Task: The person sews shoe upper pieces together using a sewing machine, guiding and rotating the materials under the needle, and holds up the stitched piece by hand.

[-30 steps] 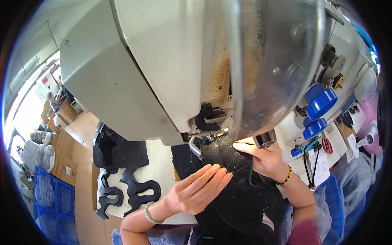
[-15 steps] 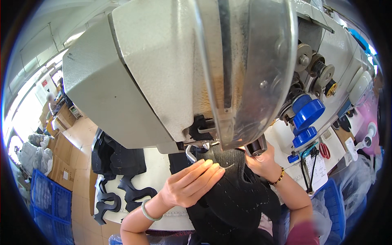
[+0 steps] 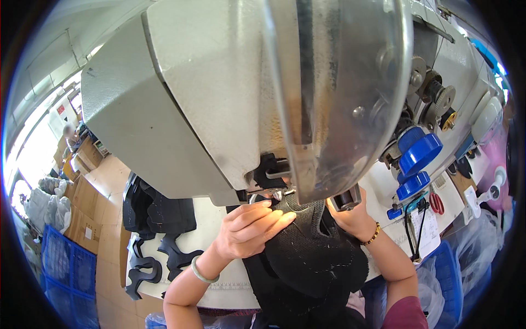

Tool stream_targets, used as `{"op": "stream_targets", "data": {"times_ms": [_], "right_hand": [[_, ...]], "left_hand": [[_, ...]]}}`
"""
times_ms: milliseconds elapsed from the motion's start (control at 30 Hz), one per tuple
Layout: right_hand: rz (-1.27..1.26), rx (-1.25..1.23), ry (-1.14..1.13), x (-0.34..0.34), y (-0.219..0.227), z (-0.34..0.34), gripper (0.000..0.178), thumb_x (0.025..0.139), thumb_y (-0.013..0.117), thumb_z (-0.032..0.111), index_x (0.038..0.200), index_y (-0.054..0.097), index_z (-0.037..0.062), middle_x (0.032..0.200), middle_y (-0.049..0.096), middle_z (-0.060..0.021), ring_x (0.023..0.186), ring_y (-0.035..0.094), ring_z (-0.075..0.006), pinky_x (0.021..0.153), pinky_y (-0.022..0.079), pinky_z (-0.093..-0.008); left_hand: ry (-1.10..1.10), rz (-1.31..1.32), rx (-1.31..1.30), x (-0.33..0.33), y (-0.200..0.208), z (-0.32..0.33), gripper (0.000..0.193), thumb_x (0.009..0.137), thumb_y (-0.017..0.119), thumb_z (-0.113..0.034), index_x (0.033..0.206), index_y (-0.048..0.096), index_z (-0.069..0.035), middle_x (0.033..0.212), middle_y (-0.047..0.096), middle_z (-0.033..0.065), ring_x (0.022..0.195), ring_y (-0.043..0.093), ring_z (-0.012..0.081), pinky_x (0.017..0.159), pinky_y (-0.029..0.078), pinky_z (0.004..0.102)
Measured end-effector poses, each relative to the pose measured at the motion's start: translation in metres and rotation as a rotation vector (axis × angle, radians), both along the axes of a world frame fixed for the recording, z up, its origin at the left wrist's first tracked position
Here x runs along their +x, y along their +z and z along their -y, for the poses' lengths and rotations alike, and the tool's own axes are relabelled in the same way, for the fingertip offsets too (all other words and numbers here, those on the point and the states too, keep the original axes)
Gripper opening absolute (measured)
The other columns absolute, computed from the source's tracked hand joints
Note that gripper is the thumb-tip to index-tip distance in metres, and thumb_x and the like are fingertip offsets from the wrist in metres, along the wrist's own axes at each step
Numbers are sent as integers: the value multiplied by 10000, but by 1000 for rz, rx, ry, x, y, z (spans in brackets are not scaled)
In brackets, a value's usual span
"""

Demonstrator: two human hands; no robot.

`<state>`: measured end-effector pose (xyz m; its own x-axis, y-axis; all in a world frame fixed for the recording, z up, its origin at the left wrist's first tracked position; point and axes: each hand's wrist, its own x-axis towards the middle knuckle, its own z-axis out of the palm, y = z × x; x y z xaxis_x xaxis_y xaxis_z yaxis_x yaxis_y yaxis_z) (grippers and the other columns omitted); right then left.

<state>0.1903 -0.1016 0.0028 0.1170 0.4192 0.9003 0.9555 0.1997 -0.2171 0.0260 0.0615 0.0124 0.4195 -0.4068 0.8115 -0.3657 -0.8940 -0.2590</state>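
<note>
Under the head of a large grey sewing machine (image 3: 203, 93) lies a black mesh fabric piece (image 3: 307, 249), draping toward me over the table edge. My left hand (image 3: 249, 229), with a pale bangle on its wrist, is closed at the fabric's left side, fingertips pressed together close to the presser foot (image 3: 276, 194). A light thread (image 3: 296, 207) curves over the mesh beside those fingertips. At the fabric's right side is my right hand (image 3: 353, 219), wearing a beaded bracelet; its thumb side is against the fabric and its fingers are mostly hidden behind a machine part.
Stacked black fabric pieces (image 3: 159, 208) and curved black cut pieces (image 3: 178, 255) lie on the white table at left. Blue knobs (image 3: 419, 156) jut from the machine's right side. Red-handled scissors (image 3: 436, 203) lie farther right. Blue crates (image 3: 68, 263) stand on the floor at left.
The fabric has shifted and turned under the machine head, its slit edge now farther up and left. My left hand has moved slightly up and left with it; my right hand stays beside the fabric.
</note>
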Motion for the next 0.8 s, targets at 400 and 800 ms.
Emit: {"op": "stream_targets", "data": {"times_ms": [400,800], "right_hand": [[-58,-53,-96,-8,-5,9,125,754,657,-8,855,586,15,784,632,-47,696,613,-142,637,473,-283],[-140,-193,-107,4,-31,20,285,805,632,27,1088,608,45,1039,620,-152,970,587,-315,854,461,-395]], "left_hand": [[-242,-315,-399,-16,20,-24,404,549,488,-13,883,714,-29,1010,648,99,923,641,269,830,509,356],[288,-471,-203,-29,57,48,290,807,636,-178,1053,613,-24,999,610,40,826,616,146,625,523,236]]}}
